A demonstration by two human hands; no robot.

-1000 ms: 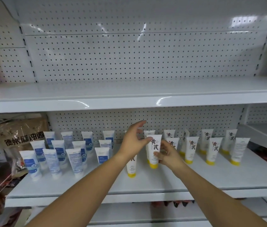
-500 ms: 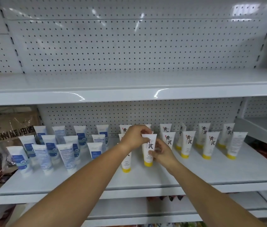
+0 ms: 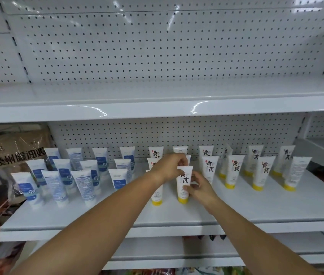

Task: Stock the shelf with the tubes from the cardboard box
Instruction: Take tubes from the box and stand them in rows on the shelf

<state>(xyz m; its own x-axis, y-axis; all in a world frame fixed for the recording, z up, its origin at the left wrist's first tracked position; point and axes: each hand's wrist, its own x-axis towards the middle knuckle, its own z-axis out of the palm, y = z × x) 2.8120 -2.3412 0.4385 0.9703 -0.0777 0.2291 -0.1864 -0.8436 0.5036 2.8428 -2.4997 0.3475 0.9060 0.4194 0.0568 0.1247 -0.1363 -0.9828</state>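
A: Tube [image 3: 184, 180] first: where does it stand?

B: Upright on its yellow cap, on the white shelf [image 3: 256, 211], and both hands have it. The left hand [image 3: 169, 167] pinches its flat top edge with curled fingers. The right hand [image 3: 200, 187] clasps its lower half, thumb across the front.

A: What do the hands cover?

B: The right hand hides the small print on that tube, so only two big black characters show. Just left of it, a second tube [image 3: 156, 197] is crossed by the left wrist, and only its bottom and yellow cap are seen. Behind the tube, the left hand blocks most of two more in the back rows.

A: And further off?

B: Right of the tube, yellow-capped tubes [image 3: 234, 171] stand in rows, some turned so the label cannot be read. Left of it, blue-labelled tubes [image 3: 83, 185] stand on white caps, their text too small to make out. Far left of the tube, a brown bag [image 3: 16, 153] is cut by the frame edge. Below the tube, a lower shelf [image 3: 177, 253] shows only strips of colourful packaging, mostly hidden by the arms and the shelf lip.
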